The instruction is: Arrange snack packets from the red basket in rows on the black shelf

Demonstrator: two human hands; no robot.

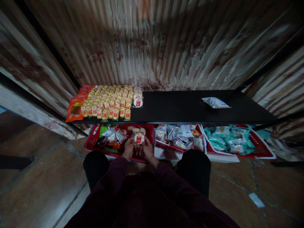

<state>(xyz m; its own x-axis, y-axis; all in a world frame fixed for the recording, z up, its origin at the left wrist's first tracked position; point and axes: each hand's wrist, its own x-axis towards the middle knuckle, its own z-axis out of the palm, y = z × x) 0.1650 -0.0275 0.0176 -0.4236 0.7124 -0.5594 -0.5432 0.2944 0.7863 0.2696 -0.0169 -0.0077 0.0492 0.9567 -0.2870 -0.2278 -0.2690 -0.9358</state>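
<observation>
Between my left hand (129, 148) and my right hand (148, 148) is a round packaged cake (139, 138), pale with a red label, in clear wrapping. The fingers of both hands are closed on its sides. It is held over a red basket (88, 143) below the shelf front, where more round cakes (133, 129) lie just behind it. On the black shelf (171, 109) above, similar round cakes (138, 100) form a short column at the right of many small yellow packaged cakes (109, 101) in rows.
Orange packets (75, 109) line the shelf's left end; a white packet (216, 103) lies toward the right. Under the shelf stand a basket of white-and-blue packets (182, 136) and a basket of teal packets (229, 138). Striped curtains (152, 47) hang behind. Metal posts flank the shelf.
</observation>
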